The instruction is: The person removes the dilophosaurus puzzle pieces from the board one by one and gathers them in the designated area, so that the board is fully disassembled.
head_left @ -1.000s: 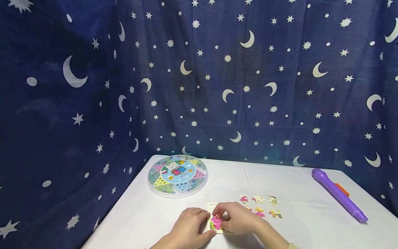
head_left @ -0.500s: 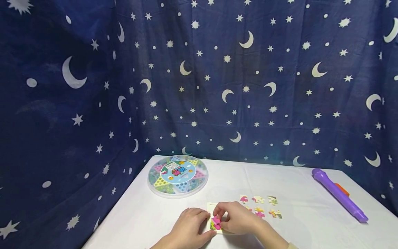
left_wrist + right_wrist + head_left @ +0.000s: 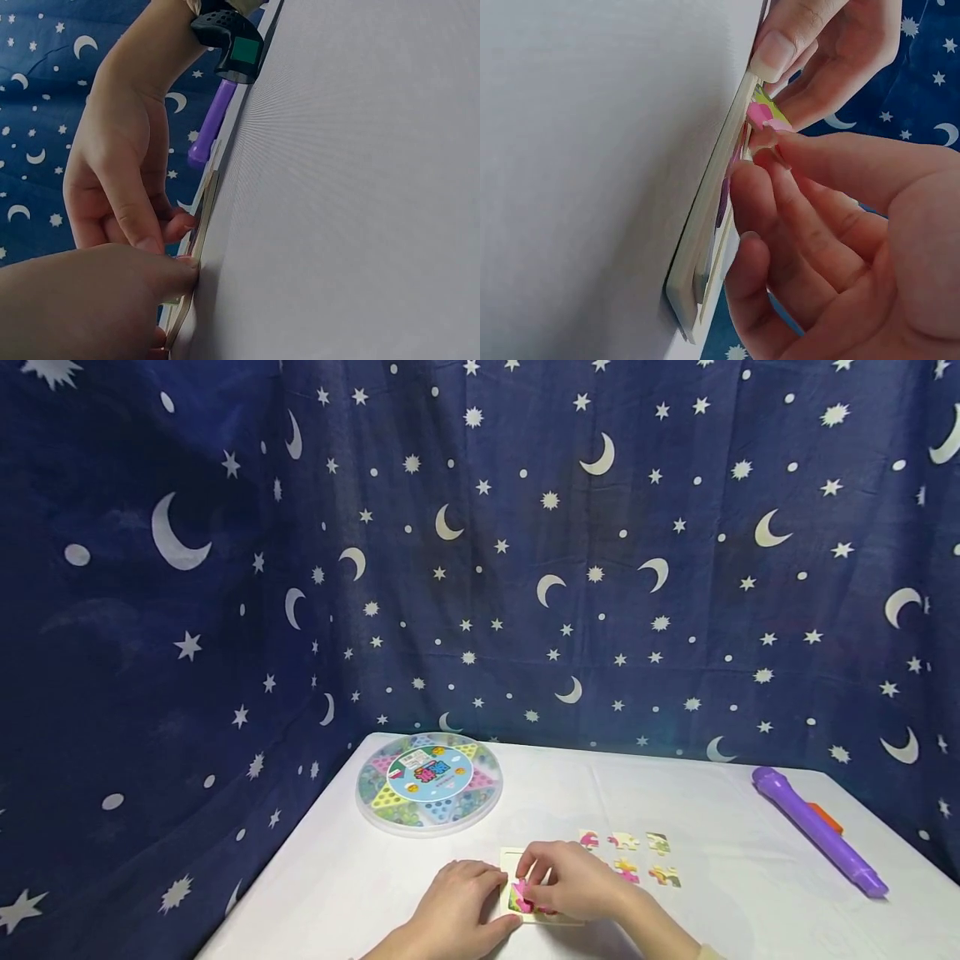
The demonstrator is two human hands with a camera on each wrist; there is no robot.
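A pale puzzle tray [image 3: 510,861] lies on the white table with pink and green puzzle pieces [image 3: 519,897] in its lower left part. My left hand [image 3: 465,906] holds the tray by its left side, thumb at the near corner. Over the tray, my right hand [image 3: 573,881] pinches a small puzzle piece between thumb and fingers. In the right wrist view, a pink and green piece [image 3: 762,114] shows beside the right thumb tip, above the tray edge [image 3: 705,225]. The right hand covers much of the tray, so most of the pinched piece is hidden.
Several loose puzzle pieces [image 3: 626,871] lie right of the tray. A round marble game board [image 3: 429,783] sits at the back left. At the right lie a purple microphone-shaped tube [image 3: 819,832] and an orange object [image 3: 825,817]. A starry curtain [image 3: 525,568] hangs behind.
My right hand has shifted slightly up and to the right over the tray, now covering one loose piece. More of the tray's near edge shows. The left hand stays in place.
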